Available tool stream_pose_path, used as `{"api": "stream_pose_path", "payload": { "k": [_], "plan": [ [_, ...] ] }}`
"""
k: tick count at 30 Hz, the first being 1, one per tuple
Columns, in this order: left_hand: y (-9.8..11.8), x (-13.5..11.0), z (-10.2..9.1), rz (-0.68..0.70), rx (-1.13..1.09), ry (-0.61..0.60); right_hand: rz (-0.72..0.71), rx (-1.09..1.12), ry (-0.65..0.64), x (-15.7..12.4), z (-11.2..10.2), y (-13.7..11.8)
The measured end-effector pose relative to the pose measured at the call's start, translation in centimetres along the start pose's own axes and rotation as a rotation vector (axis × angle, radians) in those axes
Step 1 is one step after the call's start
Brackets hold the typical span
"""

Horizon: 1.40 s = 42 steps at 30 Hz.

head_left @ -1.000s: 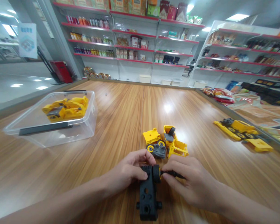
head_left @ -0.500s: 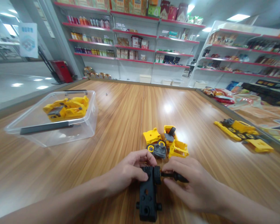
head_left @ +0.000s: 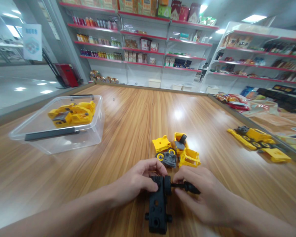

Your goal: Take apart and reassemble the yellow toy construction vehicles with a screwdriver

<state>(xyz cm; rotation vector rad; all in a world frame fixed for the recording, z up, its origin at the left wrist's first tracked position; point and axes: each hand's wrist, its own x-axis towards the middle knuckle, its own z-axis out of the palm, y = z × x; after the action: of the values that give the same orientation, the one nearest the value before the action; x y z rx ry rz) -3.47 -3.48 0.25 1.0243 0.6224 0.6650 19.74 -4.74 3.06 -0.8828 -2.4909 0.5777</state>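
Note:
My left hand [head_left: 142, 179] grips the far end of a black toy chassis [head_left: 157, 210], thumb on its top face. A wheel [head_left: 167, 185] sits against the chassis's right side at that end. In my right hand [head_left: 207, 194] is a black screwdriver [head_left: 190, 188], held level, its shaft pointing left at the wheel's hub. The tip is hidden at the wheel. Bare axle stubs stick out at the chassis's near end. Just beyond my hands lie a yellow flat part [head_left: 161, 144], loose wheels [head_left: 160, 157], a grey part [head_left: 169, 159], a yellow cab piece [head_left: 180, 141] and a yellow frame [head_left: 189, 158].
A clear plastic box [head_left: 56, 143] with yellow toy parts [head_left: 74, 113] stands on the left of the wooden table [head_left: 128, 121]. More yellow and black toy parts [head_left: 259, 136] lie near the right edge. Stocked shelves [head_left: 143, 49] rise behind the table.
The view has shifted slightly, so everything sits a little further right. Both hands keep their hold on the chassis and the screwdriver, with the shaft still at the wheel.

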Motion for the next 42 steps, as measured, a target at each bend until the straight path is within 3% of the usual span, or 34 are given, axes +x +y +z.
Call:
{"api": "stream_pose_path", "payload": {
  "k": [24,32,42],
  "plan": [
    [0.2,-0.2,0.1,0.005,0.034,-0.023,-0.037,-0.037,-0.018,0.1,0.1,0.3],
    [0.2,-0.8,0.5,0.101,0.114,-0.126,-0.049,-0.087,-0.010,-0.2,0.1,0.7],
    [0.4,-1.1,0.9,0.165,0.326,-0.091,0.081,-0.015,-0.016,-0.1,0.1,-0.1]
  ]
}}
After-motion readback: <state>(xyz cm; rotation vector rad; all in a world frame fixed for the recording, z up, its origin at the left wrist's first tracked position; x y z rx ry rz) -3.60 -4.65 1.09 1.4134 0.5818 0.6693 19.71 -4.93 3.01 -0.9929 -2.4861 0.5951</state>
